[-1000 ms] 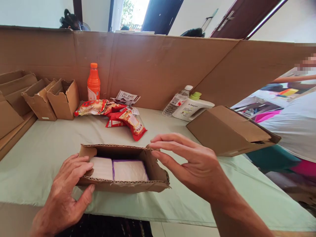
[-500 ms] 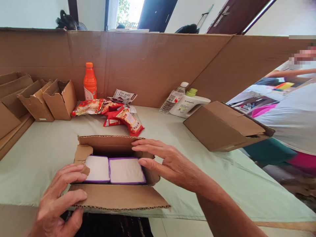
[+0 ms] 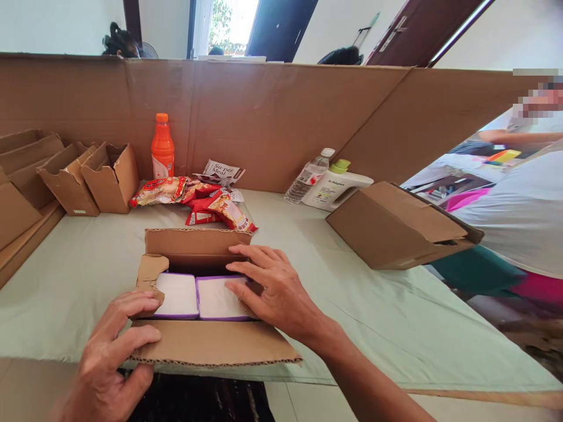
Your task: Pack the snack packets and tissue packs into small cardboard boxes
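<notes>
An open cardboard box (image 3: 220, 341) sits near the table's front edge, its front flap spread toward me and its back flap upright. Inside lie two white packs with purple edges, a left pack (image 3: 176, 296) and a right pack (image 3: 217, 296), side by side. At the front left corner my left hand (image 3: 116, 346) grips the box, fingers on the left flap and front flap, thumb below the edge. My right hand (image 3: 270, 290) reaches over the right end with its fingers spread, covering the right flap, which is mostly hidden.
Red snack packets (image 3: 211, 202) and an orange bottle (image 3: 162, 146) are behind the box. A clear bottle (image 3: 310, 176), a white jug (image 3: 336, 190) and a tilted carton (image 3: 396, 225) stand right. Cardboard boxes (image 3: 109, 179) line the left; a person (image 3: 528, 199) is beyond the table.
My right hand has moved left and inward over the box's right end, and the right flap has folded in with it. The left hand keeps its hold at the corner.
</notes>
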Demonstrator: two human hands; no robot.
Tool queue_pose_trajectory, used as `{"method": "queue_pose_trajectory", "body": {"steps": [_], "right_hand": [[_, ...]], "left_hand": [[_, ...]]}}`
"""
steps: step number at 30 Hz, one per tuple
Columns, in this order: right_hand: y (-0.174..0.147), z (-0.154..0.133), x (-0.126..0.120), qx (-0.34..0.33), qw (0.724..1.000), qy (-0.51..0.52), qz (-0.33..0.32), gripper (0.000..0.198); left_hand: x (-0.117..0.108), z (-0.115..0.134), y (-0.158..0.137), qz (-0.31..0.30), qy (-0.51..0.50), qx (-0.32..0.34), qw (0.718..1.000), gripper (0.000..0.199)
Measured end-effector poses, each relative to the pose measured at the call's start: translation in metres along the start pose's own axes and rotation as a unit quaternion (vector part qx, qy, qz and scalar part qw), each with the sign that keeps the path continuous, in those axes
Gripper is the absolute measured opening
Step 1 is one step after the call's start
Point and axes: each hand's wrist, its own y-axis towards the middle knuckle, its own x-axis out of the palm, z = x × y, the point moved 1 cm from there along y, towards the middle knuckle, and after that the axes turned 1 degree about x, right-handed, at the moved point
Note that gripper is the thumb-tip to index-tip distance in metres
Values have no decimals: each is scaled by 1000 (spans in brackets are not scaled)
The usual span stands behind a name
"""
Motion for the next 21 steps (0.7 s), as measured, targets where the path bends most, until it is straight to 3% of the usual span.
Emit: {"method": "queue_pose_trajectory", "body": {"steps": [4,7,12,21], "right_hand": [[-2,-7,-16,-5,991,28,-127,27],[2,-15,-24,-14,983,-5,-182,22],[7,-22,-23,-32,979,-42,-197,17],[6,-19,-8,74,974,-53,-207,18]], "left_hand": [[1,-1,2,12,-6,-5,1000,38],[1,-1,3,12,-5,-1,1000,37],[2,-3,1,7,-1,12,1000,36],[6,-7,1,6,-3,31,999,35]]}}
